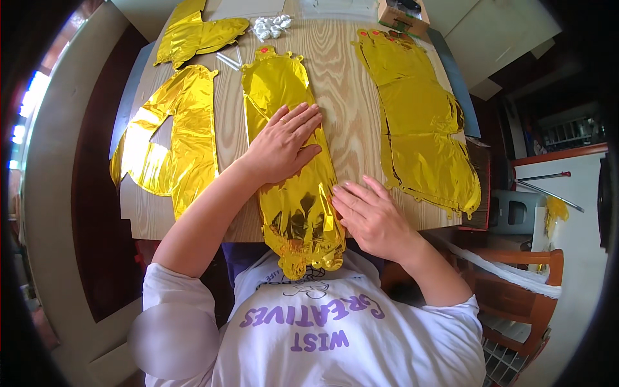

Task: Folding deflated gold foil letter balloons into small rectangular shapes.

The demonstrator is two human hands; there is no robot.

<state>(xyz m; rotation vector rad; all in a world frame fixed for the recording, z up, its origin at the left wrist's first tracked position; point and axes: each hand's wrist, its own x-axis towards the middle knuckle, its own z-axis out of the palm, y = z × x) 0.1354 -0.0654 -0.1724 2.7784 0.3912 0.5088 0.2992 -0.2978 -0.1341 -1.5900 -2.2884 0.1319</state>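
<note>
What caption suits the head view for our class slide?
Left hand resting on a gold foil shape, right hand at its edge, more foil pieces either side.

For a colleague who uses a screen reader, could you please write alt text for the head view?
A person's left hand rests open on a long, shiny gold foil piece on a pale wood-grain table; the right hand is at the foil's right edge. More shiny gold foil pieces lie on both sides, with small white bundles beyond.
</note>
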